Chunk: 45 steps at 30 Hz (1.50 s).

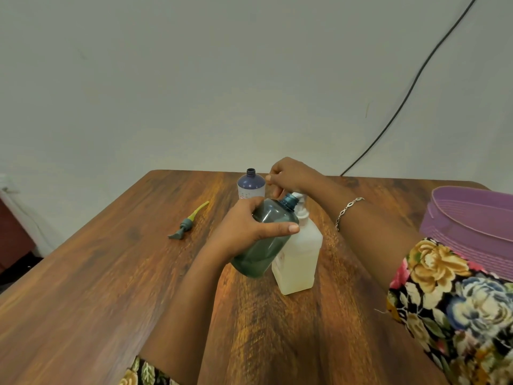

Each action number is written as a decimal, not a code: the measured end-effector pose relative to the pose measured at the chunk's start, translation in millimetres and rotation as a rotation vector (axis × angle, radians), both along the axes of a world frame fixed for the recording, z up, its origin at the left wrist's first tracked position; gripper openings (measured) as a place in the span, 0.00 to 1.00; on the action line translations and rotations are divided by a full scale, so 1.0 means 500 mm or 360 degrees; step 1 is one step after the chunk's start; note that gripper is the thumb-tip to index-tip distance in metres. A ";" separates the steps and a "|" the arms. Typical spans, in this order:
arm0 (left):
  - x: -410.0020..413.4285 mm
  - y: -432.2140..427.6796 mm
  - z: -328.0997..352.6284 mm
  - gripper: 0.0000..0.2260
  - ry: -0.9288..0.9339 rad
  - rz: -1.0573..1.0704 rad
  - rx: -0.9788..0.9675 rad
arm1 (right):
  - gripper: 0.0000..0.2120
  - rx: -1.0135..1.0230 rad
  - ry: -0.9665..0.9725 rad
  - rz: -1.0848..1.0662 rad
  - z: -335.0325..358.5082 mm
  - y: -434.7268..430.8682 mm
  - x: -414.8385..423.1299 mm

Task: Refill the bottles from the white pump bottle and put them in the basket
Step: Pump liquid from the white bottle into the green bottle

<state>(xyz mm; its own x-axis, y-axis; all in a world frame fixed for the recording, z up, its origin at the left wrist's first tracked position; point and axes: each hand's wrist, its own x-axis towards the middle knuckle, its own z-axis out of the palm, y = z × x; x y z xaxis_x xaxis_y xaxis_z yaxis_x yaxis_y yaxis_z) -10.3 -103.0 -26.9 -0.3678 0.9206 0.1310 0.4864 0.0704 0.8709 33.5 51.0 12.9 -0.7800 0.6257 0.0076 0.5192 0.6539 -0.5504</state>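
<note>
A detached pump head (185, 224) lies on the counter (111, 273) at left. The left hand (249, 226) is wrapped round the upper body of the green bottle (263, 252), held tilted with its open neck at the spout of the white pump bottle (298, 259). Smooth, thin plastic: probably light, slightly yielding and slippery; a mid-body grip suits it. The right hand (291, 175) curls over the pump top. The basket (472, 218) stands far right.

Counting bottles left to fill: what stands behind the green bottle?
A purple bottle, upright, cap off. The left hand holding the green bottle covers its base.
</note>
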 end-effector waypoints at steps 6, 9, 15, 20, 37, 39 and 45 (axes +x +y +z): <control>-0.009 0.009 -0.010 0.34 0.0035 -0.0002 -0.0048 | 0.11 0.0325 -0.0206 -0.0136 -0.029 0.009 -0.015; -0.011 0.010 -0.016 0.37 0.0016 -0.0003 -0.0067 | 0.11 0.0363 -0.0223 -0.0160 -0.041 0.011 -0.016; -0.007 0.006 0.001 0.35 0.0057 0.0014 -0.0033 | 0.14 0.0114 -0.0076 -0.0097 -0.012 0.015 -0.019; -0.009 0.006 0.002 0.38 0.0107 0.0001 -0.0044 | 0.14 0.0188 -0.0255 -0.0162 -0.021 0.012 -0.014; -0.017 0.008 0.001 0.32 0.0154 0.0016 -0.0044 | 0.12 0.0318 -0.0187 -0.0263 -0.008 0.004 -0.012; -0.019 0.010 0.000 0.33 0.0119 0.0004 -0.0027 | 0.13 0.0334 -0.0232 -0.0278 -0.009 0.003 -0.008; -0.012 0.013 -0.013 0.32 0.0077 0.0025 -0.0075 | 0.10 0.0376 -0.0337 -0.0277 -0.029 -0.002 0.000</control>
